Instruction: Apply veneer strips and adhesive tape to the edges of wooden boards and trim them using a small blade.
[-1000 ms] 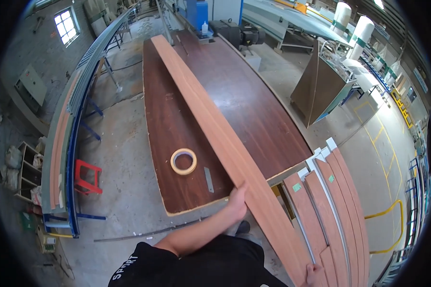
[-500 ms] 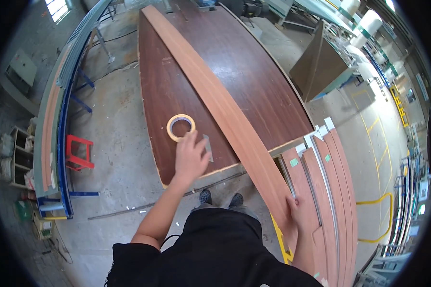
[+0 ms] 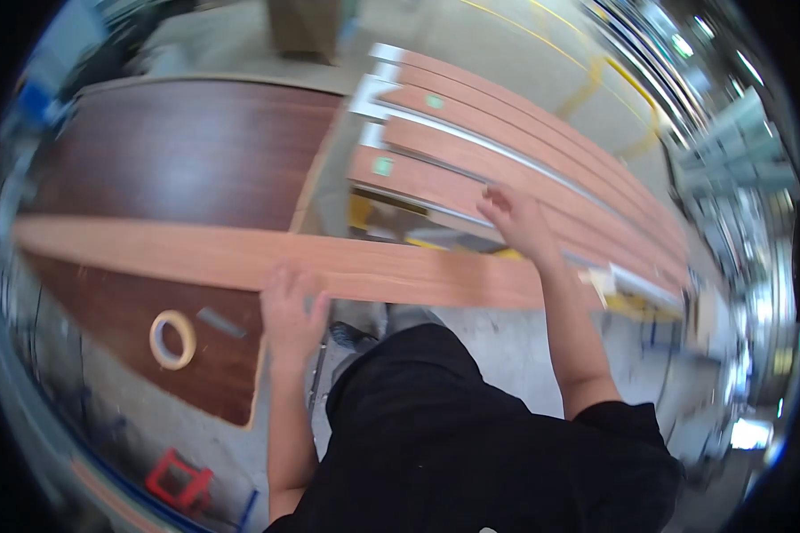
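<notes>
A long light-brown wooden board (image 3: 382, 269) lies across the dark brown tabletop (image 3: 196, 133), and its right end sticks out past the table's edge. My left hand (image 3: 293, 311) rests on the board's near edge, fingers apart and laid over the top, a little blurred. Raised over the gap between the board and a row of reddish-brown boards (image 3: 471, 133) is my right hand (image 3: 511, 218). Its fingers are loosely bent and hold nothing I can see. A roll of tape (image 3: 172, 339) and a flat grey metal blade (image 3: 220, 322) lie on the tabletop left of my left hand.
The reddish-brown boards lie side by side on a support with white ends, and green stickers (image 3: 382, 166) mark some of them. A red stool (image 3: 178, 480) stands on the floor at the lower left. Farther off is a yellow rail (image 3: 636, 89).
My view has turned to the right. My left hand has gone from beside the tape roll to the board's edge. My right hand has let go of the board and lifted.
</notes>
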`<action>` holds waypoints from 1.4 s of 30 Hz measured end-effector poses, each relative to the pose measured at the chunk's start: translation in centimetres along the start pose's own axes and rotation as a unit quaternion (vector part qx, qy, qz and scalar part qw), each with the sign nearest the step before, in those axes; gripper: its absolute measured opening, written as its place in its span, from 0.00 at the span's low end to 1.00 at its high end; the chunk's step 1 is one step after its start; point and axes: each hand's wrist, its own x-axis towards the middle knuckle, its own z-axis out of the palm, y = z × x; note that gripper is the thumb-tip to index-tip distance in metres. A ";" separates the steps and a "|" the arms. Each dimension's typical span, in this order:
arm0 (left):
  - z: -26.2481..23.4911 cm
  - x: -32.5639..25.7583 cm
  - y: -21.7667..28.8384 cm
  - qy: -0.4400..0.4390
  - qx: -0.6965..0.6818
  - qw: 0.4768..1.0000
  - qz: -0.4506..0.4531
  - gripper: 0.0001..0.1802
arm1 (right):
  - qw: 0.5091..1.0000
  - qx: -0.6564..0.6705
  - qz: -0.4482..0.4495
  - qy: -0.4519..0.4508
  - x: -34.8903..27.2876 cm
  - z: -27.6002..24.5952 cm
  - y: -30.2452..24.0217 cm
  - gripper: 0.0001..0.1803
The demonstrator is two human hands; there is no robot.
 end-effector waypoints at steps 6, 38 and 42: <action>1.8 0.8 0.3 -0.039 0.060 0.995 0.070 0.24 | 0.975 -0.015 0.174 0.141 -8.5 -10.7 13.5 0.25; 23.8 7.4 37.8 -0.222 0.011 0.949 0.222 0.15 | 0.709 0.633 0.308 0.025 -18.7 -14.0 37.6 0.22; 22.7 7.1 36.9 -0.195 0.004 0.960 0.200 0.12 | 0.700 0.641 0.310 -0.061 -17.4 -12.7 36.2 0.22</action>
